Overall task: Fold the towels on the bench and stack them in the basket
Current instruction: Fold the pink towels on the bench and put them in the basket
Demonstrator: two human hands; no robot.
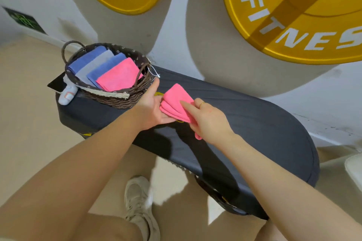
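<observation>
A folded pink towel [175,100] is held just above the black padded bench [254,123]. My left hand [151,106] lies palm-up under its left edge, thumb toward the basket. My right hand [205,119] grips the towel's right side, index finger laid across the top. A dark woven basket [119,98] stands on the bench's left end, just left of my left hand. Inside it, several folded towels overlap in a row: blue, grey, blue, and a pink one [119,76] in front.
A phone [56,84] and a small white item [67,95] lie at the bench's left end beside the basket. Big yellow weight-plate graphics [293,15] cover the wall behind. My shoe [138,201] stands on the tan floor below the bench.
</observation>
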